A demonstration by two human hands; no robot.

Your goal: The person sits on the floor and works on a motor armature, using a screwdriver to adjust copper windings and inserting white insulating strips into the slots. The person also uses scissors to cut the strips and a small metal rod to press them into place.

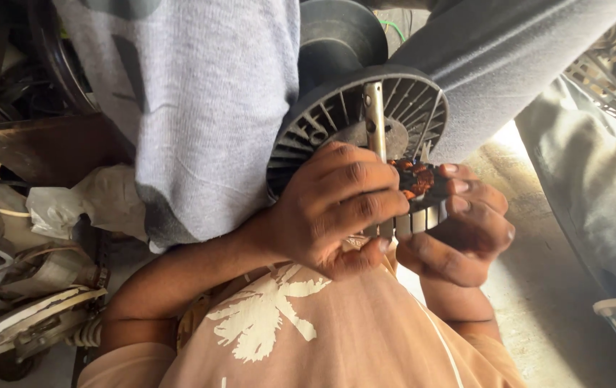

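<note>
At the centre of the frame, the left hand (337, 208) and right hand (462, 230) both grasp a motor stator (417, 194), just below a ribbed housing (337, 115) with a steel shaft (375, 118).

A round motor stator (417, 197) sits gripped between both hands, its copper-brown windings bunched on top and its pale laminated steel band showing along the lower rim. It presses against a dark ribbed plastic motor housing (337, 118), round and finned like spokes, from whose centre a bright metal shaft (374, 118) stands upright.
</note>
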